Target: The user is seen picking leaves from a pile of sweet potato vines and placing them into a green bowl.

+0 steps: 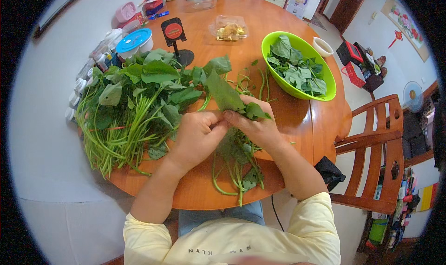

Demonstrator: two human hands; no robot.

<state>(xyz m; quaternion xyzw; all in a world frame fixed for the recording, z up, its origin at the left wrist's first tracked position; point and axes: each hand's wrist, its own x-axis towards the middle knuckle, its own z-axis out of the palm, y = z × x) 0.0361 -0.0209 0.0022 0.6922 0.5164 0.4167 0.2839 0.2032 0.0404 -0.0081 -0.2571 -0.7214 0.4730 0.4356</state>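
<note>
My left hand [200,134] and my right hand [259,124] meet over the near part of a round wooden table [195,192]. Thumb and fingers of my right hand grip green leaves [224,92]; my left fingers pinch at the same spot, probably on a stem that my hands hide. Beneath my hands lies a small heap of stems and leaves [240,174]. A big bunch of leafy greens [129,125] with long stems lies left of my left hand. Beyond my right hand, a lime-green plastic bowl [299,92] holds loose leaves [296,70].
A black phone stand [176,38] and a white tub with a blue lid [134,42] stand behind the bunch. Farther back is a clear plastic food box [230,28]. A small white bowl [322,46] sits beside the green one. Wooden chairs [373,143] stand at the right.
</note>
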